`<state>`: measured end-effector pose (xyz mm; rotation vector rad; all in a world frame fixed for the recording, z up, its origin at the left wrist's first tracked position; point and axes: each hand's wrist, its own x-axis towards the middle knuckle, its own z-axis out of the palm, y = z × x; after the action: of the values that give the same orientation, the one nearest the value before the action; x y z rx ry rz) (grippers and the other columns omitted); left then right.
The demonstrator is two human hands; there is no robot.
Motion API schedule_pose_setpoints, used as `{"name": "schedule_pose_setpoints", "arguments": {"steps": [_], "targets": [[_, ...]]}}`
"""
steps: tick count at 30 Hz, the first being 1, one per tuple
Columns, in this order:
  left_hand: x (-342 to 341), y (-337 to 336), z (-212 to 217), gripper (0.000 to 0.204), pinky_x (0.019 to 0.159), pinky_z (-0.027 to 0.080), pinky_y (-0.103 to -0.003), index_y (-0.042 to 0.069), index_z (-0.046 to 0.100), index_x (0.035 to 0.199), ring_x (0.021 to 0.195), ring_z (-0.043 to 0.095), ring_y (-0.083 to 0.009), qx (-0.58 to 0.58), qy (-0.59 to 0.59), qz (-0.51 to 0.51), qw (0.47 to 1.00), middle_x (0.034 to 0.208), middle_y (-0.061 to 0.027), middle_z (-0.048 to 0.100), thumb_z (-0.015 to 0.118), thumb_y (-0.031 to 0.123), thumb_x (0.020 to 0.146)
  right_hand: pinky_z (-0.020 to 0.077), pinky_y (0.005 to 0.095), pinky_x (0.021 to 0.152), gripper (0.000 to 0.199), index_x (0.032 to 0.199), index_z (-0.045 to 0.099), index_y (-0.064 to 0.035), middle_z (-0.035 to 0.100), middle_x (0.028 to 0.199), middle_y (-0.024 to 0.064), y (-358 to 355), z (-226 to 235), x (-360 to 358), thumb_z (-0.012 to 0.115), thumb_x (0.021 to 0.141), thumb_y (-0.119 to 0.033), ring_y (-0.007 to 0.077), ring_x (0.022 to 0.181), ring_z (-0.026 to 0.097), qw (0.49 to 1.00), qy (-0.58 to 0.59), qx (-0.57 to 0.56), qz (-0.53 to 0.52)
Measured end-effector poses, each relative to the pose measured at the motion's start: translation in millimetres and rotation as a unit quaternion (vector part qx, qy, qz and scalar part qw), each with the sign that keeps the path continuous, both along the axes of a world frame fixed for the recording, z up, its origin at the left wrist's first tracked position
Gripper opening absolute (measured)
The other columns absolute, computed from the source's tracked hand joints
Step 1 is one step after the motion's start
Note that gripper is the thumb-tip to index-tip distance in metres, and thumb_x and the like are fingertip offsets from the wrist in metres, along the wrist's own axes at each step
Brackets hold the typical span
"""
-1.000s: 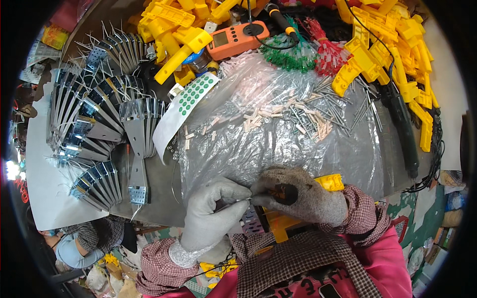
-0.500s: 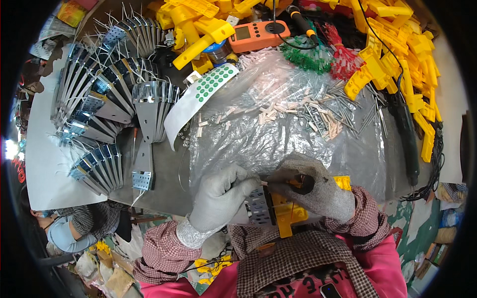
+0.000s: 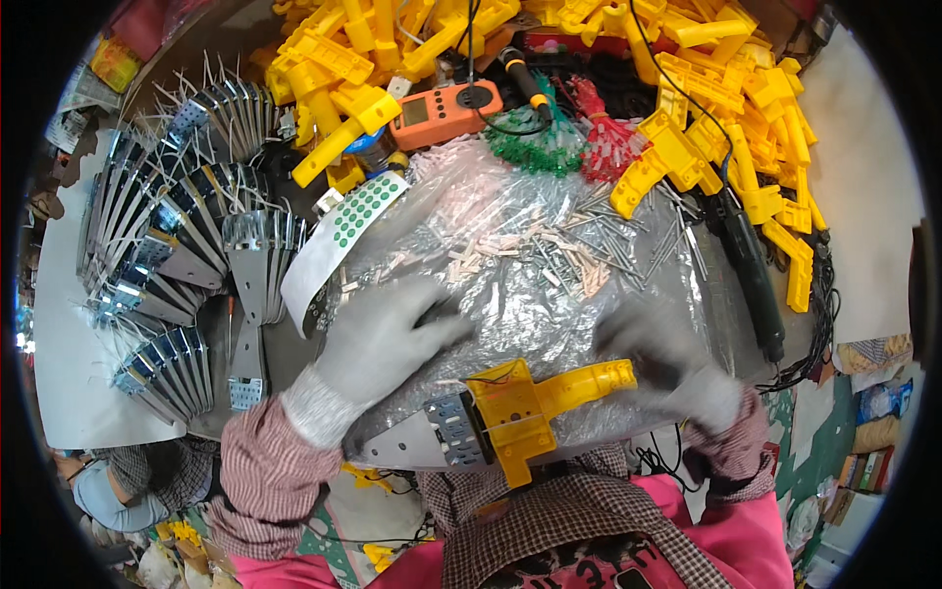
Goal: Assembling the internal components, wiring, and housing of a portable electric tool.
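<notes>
A yellow plastic pistol-grip housing half (image 3: 512, 422) lies on the plastic sheet at the near edge of the table. Joined to its left side is a perforated metal trowel-shaped plate (image 3: 400, 444). My left hand (image 3: 378, 339), in a grey glove, hovers above and left of the plate, fingers apart and nothing visible in it. My right hand (image 3: 677, 358), in a darker-stained glove, is above the housing's handle end at the right. Motion smears its fingers, so whether it holds anything is hidden.
Beyond the hands lie loose pale sleeves and metal pins (image 3: 579, 255), bundled green lamps (image 3: 535, 147) and red lamps (image 3: 608, 142). An orange multimeter (image 3: 446, 113) and a heap of yellow housings (image 3: 726, 88) are farther back. Stacked metal plates (image 3: 147, 236) stand left; a black electric screwdriver (image 3: 751, 285) lies right.
My hands, earlier pinched together over the housing, have moved apart, left and right. The housing and its plate now show uncovered. The whole view has shifted a little.
</notes>
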<state>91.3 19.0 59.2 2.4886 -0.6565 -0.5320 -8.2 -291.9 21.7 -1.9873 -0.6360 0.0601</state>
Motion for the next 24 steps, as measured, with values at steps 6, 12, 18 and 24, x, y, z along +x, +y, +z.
{"name": "schedule_pose_setpoints", "arguments": {"steps": [6, 12, 18, 24], "targets": [[38.1, -80.7, -40.0, 0.009, 0.072, 0.048, -0.04, 0.012, 0.066, 0.086, 0.081, 0.061, -0.0271, -0.009, -0.323, -0.315, 0.892, 0.087, -0.0055, 0.062, 0.067, 0.02, 0.081, 0.0429, 0.0418, 0.098, 0.036, 0.115, 0.06, -0.0144, 0.056, 0.116, 0.0063, 5.1, -25.1, -32.1, 0.069, 0.08, -0.019, 0.0279, 0.11, 0.055, 0.967, -0.048, -0.249, 0.029], [49.6, -86.2, -46.5, 0.012, 0.075, 0.047, -0.037, 0.01, 0.063, 0.084, 0.086, 0.06, -0.0271, 0.03, -0.317, -0.273, 0.908, 0.089, -0.0063, 0.06, 0.068, 0.019, 0.079, 0.0438, 0.0427, 0.098, 0.039, 0.117, 0.06, -0.0137, 0.056, 0.118, 0.0072, 6.7, -31.0, -22.6, 0.069, 0.081, -0.024, 0.0284, 0.112, 0.054, 0.975, -0.049, -0.212, 0.039], [56.8, -83.3, -41.0, 0.017, 0.075, 0.047, -0.037, 0.007, 0.062, 0.083, 0.084, 0.058, -0.0276, 0.081, -0.327, -0.256, 0.906, 0.086, -0.0081, 0.058, 0.071, 0.02, 0.076, 0.0455, 0.0434, 0.095, 0.04, 0.117, 0.059, -0.0127, 0.055, 0.127, 0.0084, 4.0, -27.0, -22.8, 0.069, 0.08, -0.022, 0.0292, 0.115, 0.054, 0.979, -0.068, -0.183, 0.06], [76.7, -73.2, -20.7, 0.02, 0.076, 0.047, -0.039, 0.007, 0.063, 0.09, 0.084, 0.058, -0.029, 0.103, -0.392, -0.12, 0.906, 0.088, -0.0091, 0.059, 0.072, 0.019, 0.077, 0.0434, 0.043, 0.096, 0.041, 0.119, 0.058, -0.0113, 0.052, 0.13, 0.0091, 5.6, -23.3, -21.7, 0.068, 0.08, -0.02, 0.0302, 0.115, 0.053, 0.981, -0.052, -0.18, 0.045]]}}
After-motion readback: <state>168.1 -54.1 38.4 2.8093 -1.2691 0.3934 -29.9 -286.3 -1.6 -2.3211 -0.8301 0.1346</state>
